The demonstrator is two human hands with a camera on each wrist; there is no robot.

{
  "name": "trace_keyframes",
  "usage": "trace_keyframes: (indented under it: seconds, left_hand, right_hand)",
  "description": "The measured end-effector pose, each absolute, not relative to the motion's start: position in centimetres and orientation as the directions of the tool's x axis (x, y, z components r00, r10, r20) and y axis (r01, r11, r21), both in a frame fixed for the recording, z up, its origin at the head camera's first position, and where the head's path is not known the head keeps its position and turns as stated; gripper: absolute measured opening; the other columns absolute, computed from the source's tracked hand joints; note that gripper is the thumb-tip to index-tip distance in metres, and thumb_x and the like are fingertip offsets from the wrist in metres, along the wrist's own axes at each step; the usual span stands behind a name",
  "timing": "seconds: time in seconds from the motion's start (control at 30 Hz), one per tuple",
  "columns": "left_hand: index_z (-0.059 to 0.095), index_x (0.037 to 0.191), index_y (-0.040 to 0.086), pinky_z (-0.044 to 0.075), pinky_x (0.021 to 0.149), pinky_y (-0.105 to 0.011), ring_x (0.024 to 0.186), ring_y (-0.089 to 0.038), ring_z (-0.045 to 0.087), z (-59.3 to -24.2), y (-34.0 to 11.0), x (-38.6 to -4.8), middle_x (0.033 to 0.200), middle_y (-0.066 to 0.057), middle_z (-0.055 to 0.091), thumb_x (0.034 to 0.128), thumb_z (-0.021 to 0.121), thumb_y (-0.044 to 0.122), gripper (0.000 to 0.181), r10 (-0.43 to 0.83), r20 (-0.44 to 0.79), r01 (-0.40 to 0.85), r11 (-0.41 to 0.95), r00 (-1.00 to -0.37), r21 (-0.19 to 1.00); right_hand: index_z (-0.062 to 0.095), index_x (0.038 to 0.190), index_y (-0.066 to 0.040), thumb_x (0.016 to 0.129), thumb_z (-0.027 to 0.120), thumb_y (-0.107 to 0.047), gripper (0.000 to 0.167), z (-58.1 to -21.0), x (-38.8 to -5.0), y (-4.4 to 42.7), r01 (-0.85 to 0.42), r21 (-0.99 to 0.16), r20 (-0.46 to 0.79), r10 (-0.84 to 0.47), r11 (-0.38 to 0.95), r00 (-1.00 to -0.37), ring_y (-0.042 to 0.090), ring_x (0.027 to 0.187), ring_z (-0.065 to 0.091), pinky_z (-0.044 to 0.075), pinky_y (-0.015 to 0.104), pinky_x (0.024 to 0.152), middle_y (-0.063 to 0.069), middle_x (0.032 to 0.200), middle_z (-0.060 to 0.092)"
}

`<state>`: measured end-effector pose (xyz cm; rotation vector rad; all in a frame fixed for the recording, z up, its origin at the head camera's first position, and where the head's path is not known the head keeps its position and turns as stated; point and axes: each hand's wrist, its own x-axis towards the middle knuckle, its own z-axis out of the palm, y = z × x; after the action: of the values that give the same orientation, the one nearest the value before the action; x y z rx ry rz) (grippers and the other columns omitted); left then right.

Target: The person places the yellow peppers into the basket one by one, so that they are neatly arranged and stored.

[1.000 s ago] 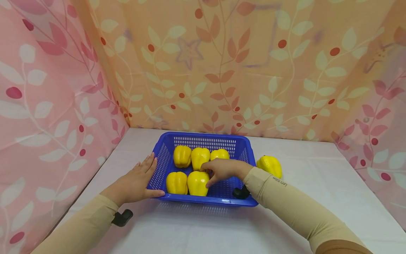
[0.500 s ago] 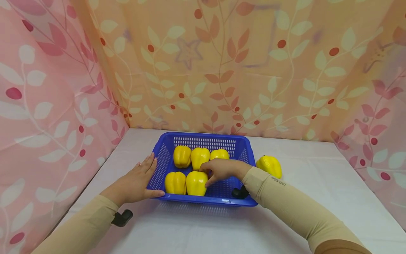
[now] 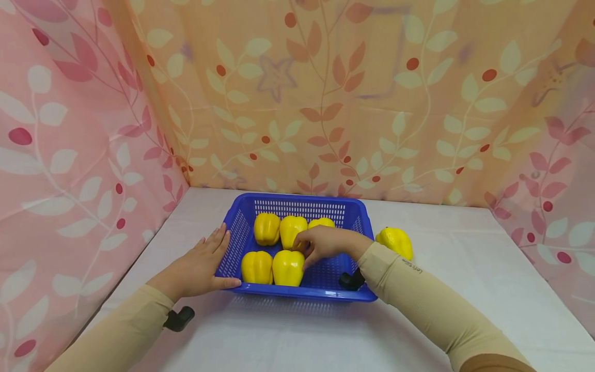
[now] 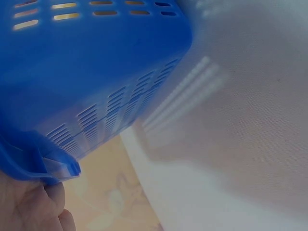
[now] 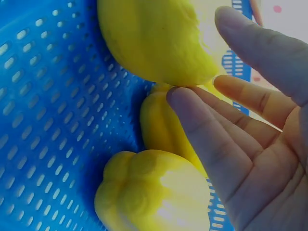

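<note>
A blue plastic basket [image 3: 297, 292] holds several yellow bell peppers in two rows. My left hand [image 3: 197, 269] rests on its left rim, fingers straight and thumb along the front corner. Over the basket, my right hand [image 3: 327, 243] is beside the right pepper of the front row [image 3: 286, 269]. In the right wrist view its fingers [image 5: 202, 120] are spread, the fingertips at or very near this pepper [image 5: 159, 38] and the thumb apart. Another bell pepper [image 3: 257, 268] sits to the left in the front row. The hand partly covers the back row's right pepper [image 3: 322, 222].
Two more bell peppers [image 3: 267, 229] stand at the back left of the basket. A single bell pepper [image 3: 395, 243] lies on the white table [image 3: 297, 341] outside, right of the basket. Patterned cloth [image 3: 297, 103] surrounds the table at the back and sides.
The right pepper of the front row, with its neighbour, has shifted slightly left. My right hand has since loosened from it and risen a little. My left hand has stayed put.
</note>
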<state>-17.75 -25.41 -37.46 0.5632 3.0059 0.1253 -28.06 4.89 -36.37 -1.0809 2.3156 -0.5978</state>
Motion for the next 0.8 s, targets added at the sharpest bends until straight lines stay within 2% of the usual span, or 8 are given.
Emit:
trace_keyframes:
  seconds: [0.23, 0.33, 0.6, 0.8]
  left_hand:
    - [0.013, 0.145, -0.002, 0.012, 0.108, -0.054, 0.138, -0.036, 0.007, -37.4, -25.3, -17.7, 0.152, -0.019, 0.002, 0.0693, 0.040, 0.081, 0.115, 0.366, -0.062, 0.360, 0.928, -0.928, 0.097]
    - [0.013, 0.144, -0.002, 0.013, 0.108, -0.054, 0.138, -0.036, 0.007, -37.4, -25.3, -17.7, 0.152, -0.019, 0.002, 0.0693, 0.040, 0.081, 0.115, 0.366, -0.061, 0.360, 0.928, -0.929, 0.095]
    - [0.014, 0.144, -0.003, 0.013, 0.108, -0.054, 0.138, -0.036, 0.007, -37.3, -25.3, -17.7, 0.152, -0.020, 0.003, 0.0695, 0.040, 0.081, 0.115, 0.369, -0.060, 0.362, 0.927, -0.928, 0.098]
    - [0.015, 0.144, -0.003, 0.014, 0.108, -0.055, 0.138, -0.037, 0.008, -37.2, -25.2, -17.6, 0.151, -0.020, 0.003, 0.0698, 0.040, 0.081, 0.115, 0.368, -0.056, 0.362, 0.927, -0.928, 0.098]
  right_hand:
    - [0.058, 0.117, -0.006, 0.077, 0.075, -0.020, 0.046, -35.9, -28.4, 5.4, -0.600, -0.593, -0.199, -0.820, 0.537, -0.537, 0.022, 0.095, 0.061, 0.051, 0.023, 0.079, 0.008, 0.107, 0.063]
    - [0.057, 0.117, -0.006, 0.077, 0.074, -0.019, 0.045, -35.6, -28.5, 5.9, -0.577, -0.602, -0.209, -0.807, 0.551, -0.552, 0.021, 0.093, 0.062, 0.051, 0.023, 0.077, 0.011, 0.107, 0.062]
    - [0.057, 0.120, -0.010, 0.079, 0.072, -0.017, 0.044, -34.1, -28.9, 7.5, -0.494, -0.637, -0.231, -0.758, 0.592, -0.610, 0.023, 0.101, 0.059, 0.053, 0.028, 0.077, 0.005, 0.110, 0.061]
    - [0.057, 0.121, -0.012, 0.079, 0.072, -0.016, 0.045, -32.7, -28.9, 9.0, -0.486, -0.644, -0.202, -0.743, 0.592, -0.638, 0.026, 0.104, 0.059, 0.053, 0.029, 0.079, 0.009, 0.113, 0.059]
